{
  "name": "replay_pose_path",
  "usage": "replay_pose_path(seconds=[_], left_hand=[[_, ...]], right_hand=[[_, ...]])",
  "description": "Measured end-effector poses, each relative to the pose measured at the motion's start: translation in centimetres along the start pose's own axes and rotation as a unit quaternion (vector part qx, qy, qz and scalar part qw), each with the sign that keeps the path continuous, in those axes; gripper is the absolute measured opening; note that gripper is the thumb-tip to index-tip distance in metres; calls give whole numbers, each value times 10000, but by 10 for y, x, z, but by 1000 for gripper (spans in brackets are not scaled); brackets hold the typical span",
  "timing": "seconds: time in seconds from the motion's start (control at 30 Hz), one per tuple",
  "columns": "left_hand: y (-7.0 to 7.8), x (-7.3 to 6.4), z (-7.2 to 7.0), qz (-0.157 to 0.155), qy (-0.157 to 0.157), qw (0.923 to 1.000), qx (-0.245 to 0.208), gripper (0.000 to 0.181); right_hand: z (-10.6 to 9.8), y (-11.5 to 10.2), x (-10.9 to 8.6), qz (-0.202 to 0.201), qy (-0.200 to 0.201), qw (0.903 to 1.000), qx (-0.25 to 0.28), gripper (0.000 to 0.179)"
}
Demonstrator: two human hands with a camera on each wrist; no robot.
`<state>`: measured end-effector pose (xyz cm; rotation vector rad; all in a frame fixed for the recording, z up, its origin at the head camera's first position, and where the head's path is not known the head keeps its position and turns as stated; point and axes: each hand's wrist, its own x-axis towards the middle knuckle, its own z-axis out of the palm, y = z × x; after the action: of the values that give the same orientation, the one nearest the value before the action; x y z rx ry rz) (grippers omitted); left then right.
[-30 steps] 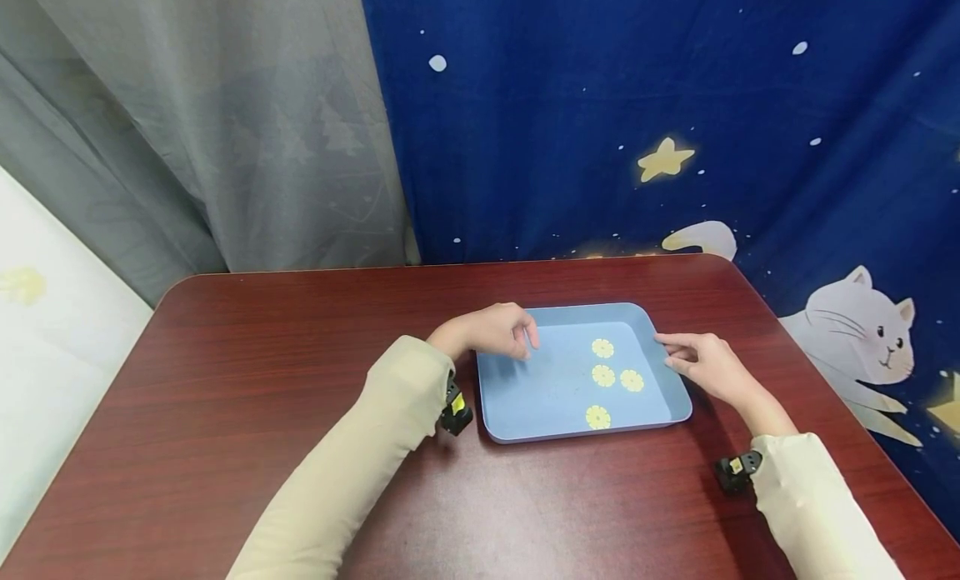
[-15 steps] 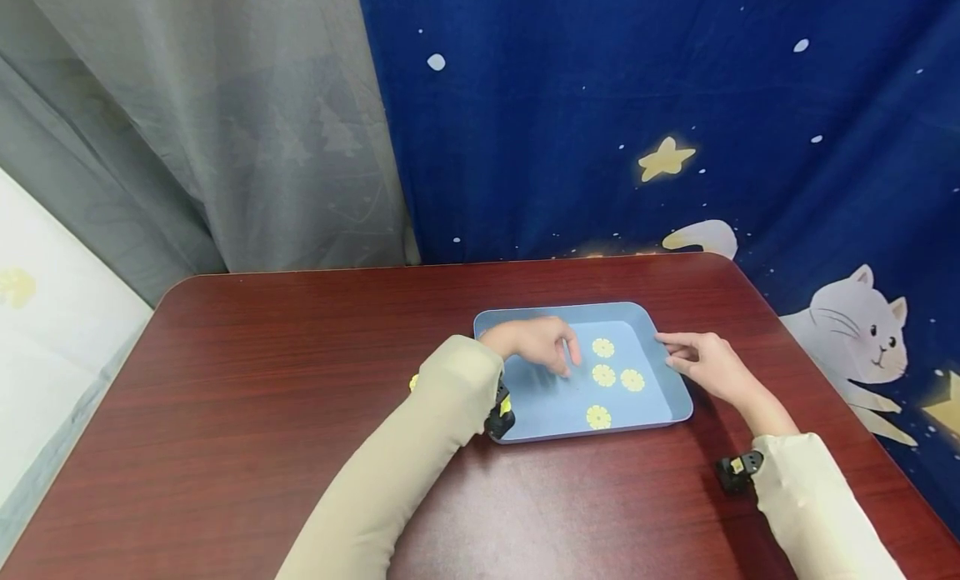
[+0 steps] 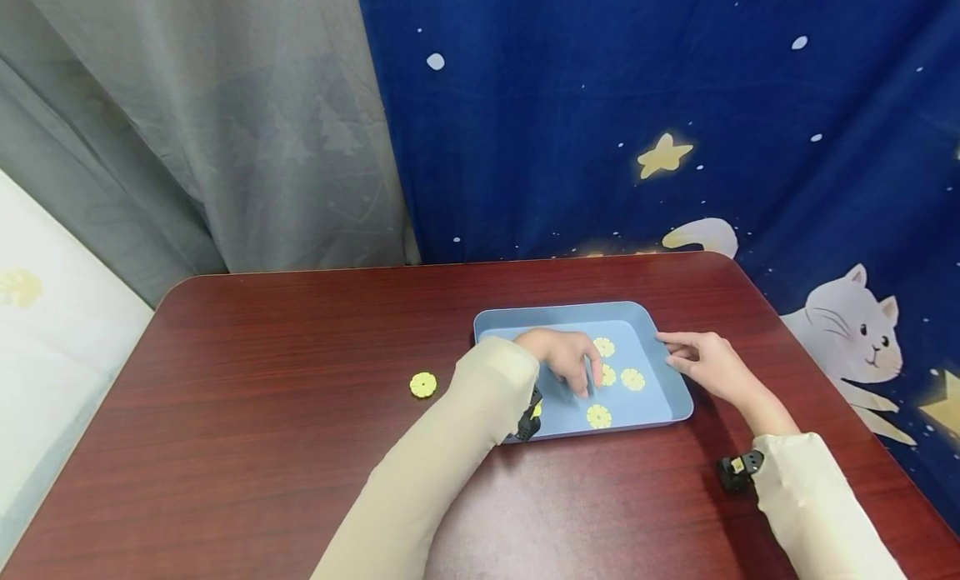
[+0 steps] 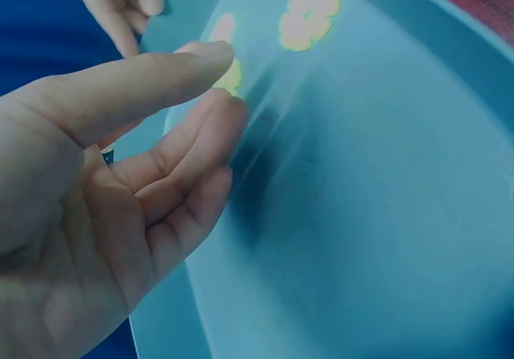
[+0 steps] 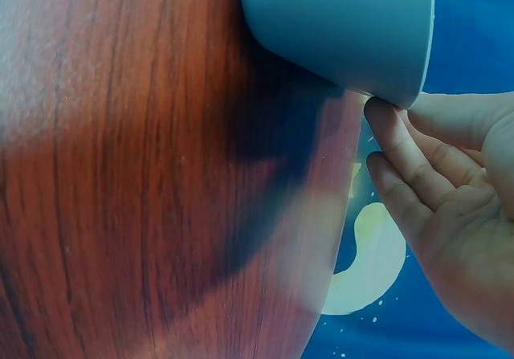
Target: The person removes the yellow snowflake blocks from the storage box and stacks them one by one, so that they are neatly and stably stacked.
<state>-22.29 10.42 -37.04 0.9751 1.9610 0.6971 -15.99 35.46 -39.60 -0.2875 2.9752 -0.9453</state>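
My left hand (image 3: 566,357) is over the blue tray (image 3: 652,409), its fingers loosely bent with a gap between thumb and fingertips. Nothing is held there, as the left wrist view (image 4: 120,182) shows. Several yellow flower-shaped discs lie flat in the tray; one disc (image 3: 608,376) is partly covered by the fingers, another disc (image 3: 632,380) lies to its right, and one disc (image 3: 598,417) sits near the front wall. At the tray's right side my right hand (image 3: 708,365) pinches the rim, thumb inside and fingers against the outer wall (image 5: 345,30).
Outside the tray, a single yellow disc (image 3: 423,385) rests on the dark red wooden table (image 3: 247,413), left of the tray. A blue curtain (image 3: 525,130) and a grey curtain (image 3: 285,147) hang behind the table's far edge.
My left hand has moved right and slightly nearer, from the tray's left side to beside the discs. The disc on the table has come out from behind the sleeve. The right hand stays put.
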Motion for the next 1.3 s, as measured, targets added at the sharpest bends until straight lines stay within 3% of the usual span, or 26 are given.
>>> replay_pose_path(seconds=[0.3,0.63,0.93,1.3], left_hand=[[2,12,12,-321,-167,9992,140,32],[5,20,19,-410,-160,9988,233,33],[6,22,25,-394,129,9920,1194,30],[4,25,31,-308,290,9873,1529,27]], right_hand=[[1,0,0,47,20,10000,-14,39],[1,-1,1,21,3,10000,32,39],[1,-2,1,-8,-28,10000,38,39],[2,-1,1,-21,-20,10000,40,39]])
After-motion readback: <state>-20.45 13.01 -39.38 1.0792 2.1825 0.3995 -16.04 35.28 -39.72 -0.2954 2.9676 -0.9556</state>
